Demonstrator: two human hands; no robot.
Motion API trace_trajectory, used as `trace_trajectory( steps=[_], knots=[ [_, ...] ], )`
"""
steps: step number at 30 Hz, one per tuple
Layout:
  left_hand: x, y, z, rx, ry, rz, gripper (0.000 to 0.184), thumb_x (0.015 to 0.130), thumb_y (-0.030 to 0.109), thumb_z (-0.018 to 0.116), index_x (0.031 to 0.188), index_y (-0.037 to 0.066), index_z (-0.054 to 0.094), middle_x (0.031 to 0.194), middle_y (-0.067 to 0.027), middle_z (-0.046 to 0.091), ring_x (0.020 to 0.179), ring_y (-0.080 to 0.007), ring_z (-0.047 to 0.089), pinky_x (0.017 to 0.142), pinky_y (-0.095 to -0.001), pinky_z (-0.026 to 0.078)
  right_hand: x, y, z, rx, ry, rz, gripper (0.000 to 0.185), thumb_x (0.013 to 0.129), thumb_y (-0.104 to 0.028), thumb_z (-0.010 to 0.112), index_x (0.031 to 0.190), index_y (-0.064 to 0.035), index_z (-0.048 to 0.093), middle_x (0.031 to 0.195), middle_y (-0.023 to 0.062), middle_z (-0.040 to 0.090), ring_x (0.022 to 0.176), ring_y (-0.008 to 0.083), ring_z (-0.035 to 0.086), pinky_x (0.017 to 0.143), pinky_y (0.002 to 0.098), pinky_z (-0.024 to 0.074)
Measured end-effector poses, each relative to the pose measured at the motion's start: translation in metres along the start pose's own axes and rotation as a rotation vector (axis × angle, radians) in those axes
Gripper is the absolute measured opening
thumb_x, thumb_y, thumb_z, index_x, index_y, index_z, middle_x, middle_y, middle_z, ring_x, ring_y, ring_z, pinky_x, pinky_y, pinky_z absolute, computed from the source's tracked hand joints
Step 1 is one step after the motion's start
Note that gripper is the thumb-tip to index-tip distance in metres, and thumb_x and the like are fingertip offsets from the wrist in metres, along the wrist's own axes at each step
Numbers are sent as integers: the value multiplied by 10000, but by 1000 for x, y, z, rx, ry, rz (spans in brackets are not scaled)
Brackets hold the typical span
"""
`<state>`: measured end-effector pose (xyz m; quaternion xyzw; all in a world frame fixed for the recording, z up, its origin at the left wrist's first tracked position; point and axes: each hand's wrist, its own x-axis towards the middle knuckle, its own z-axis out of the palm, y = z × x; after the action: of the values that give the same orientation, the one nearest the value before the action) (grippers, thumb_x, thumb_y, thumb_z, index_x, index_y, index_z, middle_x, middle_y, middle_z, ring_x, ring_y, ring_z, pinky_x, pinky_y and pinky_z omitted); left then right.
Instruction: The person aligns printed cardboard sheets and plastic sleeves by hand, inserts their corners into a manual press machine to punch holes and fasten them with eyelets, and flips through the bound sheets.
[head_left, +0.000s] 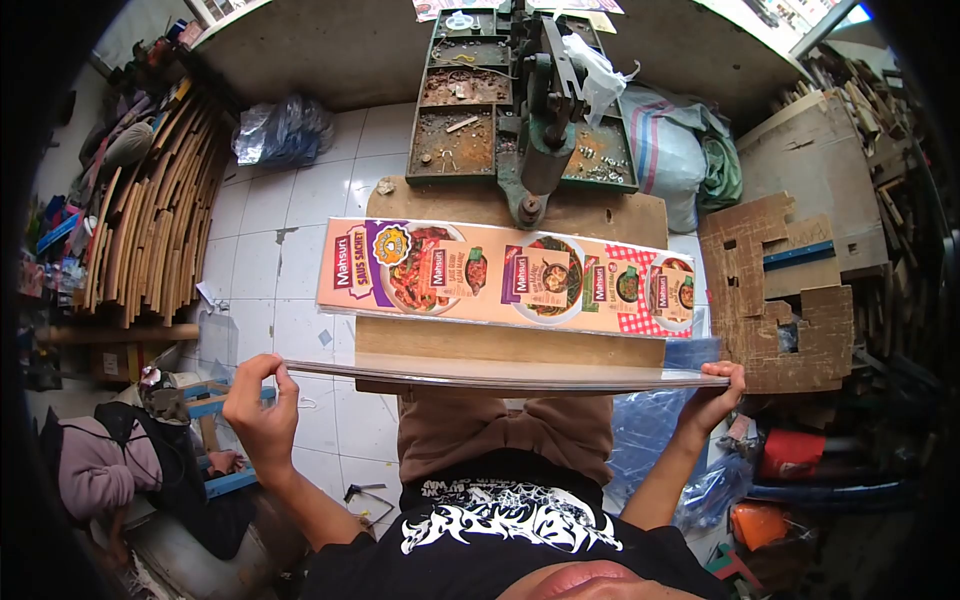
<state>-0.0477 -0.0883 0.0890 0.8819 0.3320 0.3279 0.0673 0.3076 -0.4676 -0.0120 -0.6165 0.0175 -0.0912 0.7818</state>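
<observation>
My left hand (262,408) pinches one end of a thin stack of long sheets (500,380), seen almost edge-on. At its other end, my right hand (717,396) grips the same stack, thumb at the edge. The stack is level across the front of a wooden board (510,347), above my lap. Just beyond it lies a printed food panel (505,277) marked Mahsuri, flat, with pictures of dishes and sauce packets. What is printed on the held sheets is hidden.
A green hand press (540,160) with compartment trays (455,140) of small metal parts stands behind the panel. Wooden strips (150,210) are stacked at left; a cut-out brown board (780,300) is at right. Another person (150,470) sits at lower left. Clear plastic (650,440) lies at right.
</observation>
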Motion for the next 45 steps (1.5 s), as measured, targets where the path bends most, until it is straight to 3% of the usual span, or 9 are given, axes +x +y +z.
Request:
trace_trajectory(
  steps=[11, 21, 23, 25, 29, 34, 38, 42, 45],
  knots=[
    [-9, 1, 11, -258, 85, -342, 163, 819, -44, 650, 982, -46, 655, 879, -123, 678, 808, -172, 677, 750, -290, 545, -1, 1, -2, -2, -12, 1, 335, 926, -323, 479, 707, -71, 499, 735, 51, 499, 733, 156, 513, 760, 325, 400],
    [-21, -11, 27, -453, 150, -541, 179, 866, 4, 640, 1039, -40, 645, 933, -86, 657, 852, -141, 644, 809, -257, 500, -1, 1, 0, -11, -9, -18, 353, 939, -346, 476, 705, -82, 494, 719, 51, 509, 721, 155, 522, 756, 326, 404],
    [-25, -18, 41, -612, 257, -470, 250, 902, 60, 588, 1131, -37, 610, 995, -100, 639, 920, -143, 599, 862, -274, 463, -2, 2, -1, -5, -13, -16, 354, 941, -350, 476, 709, -83, 493, 722, 51, 511, 724, 156, 524, 759, 327, 406],
    [-29, -27, 60, -742, 121, -403, 533, 975, 408, 459, 1291, -20, 504, 1144, -145, 581, 1087, -187, 521, 990, -340, 377, -1, 1, 0, 9, -2, -10, 344, 938, -347, 474, 715, -86, 490, 721, 53, 515, 726, 159, 529, 768, 326, 409],
    [-47, -31, 108, -1079, 87, -368, 746, 960, 638, 354, 1336, -2, 424, 1190, -143, 559, 1110, -217, 524, 1027, -381, 363, 1, 12, -14, -7, -68, -22, 401, 973, -423, 465, 773, -78, 500, 768, 54, 529, 745, 165, 538, 776, 322, 410],
    [-49, -61, 115, -951, 14, -407, 455, 1041, 431, 368, 1104, 20, 552, 994, -70, 599, 886, -142, 534, 834, -309, 423, 10, 24, -23, 128, -195, -21, 535, 996, -570, 370, 961, -66, 546, 888, 55, 582, 810, 161, 563, 782, 305, 441],
    [9, -25, 85, -774, -130, -496, 421, 1045, 358, 379, 1028, -24, 556, 876, -83, 618, 817, -123, 532, 750, -283, 448, 30, 8, -18, -354, -349, 20, 431, 1021, -423, 444, 1040, -10, 563, 985, 68, 595, 918, 166, 550, 858, 328, 435],
    [19, -31, 85, -697, -284, -582, 389, 1006, 300, 422, 997, -60, 566, 838, -138, 664, 764, -150, 593, 708, -315, 480, 54, 12, -22, -789, -425, 15, 430, 999, -420, 512, 985, 4, 579, 934, 77, 606, 853, 135, 533, 797, 313, 450],
    [8, -28, 81, -485, -337, -592, 389, 997, 306, 436, 1014, -61, 565, 843, -142, 666, 781, -165, 620, 718, -319, 487, 53, 14, -31, -799, -452, 116, 389, 991, -372, 548, 1014, 14, 589, 947, 73, 614, 861, 120, 538, 797, 294, 453]
  ],
)
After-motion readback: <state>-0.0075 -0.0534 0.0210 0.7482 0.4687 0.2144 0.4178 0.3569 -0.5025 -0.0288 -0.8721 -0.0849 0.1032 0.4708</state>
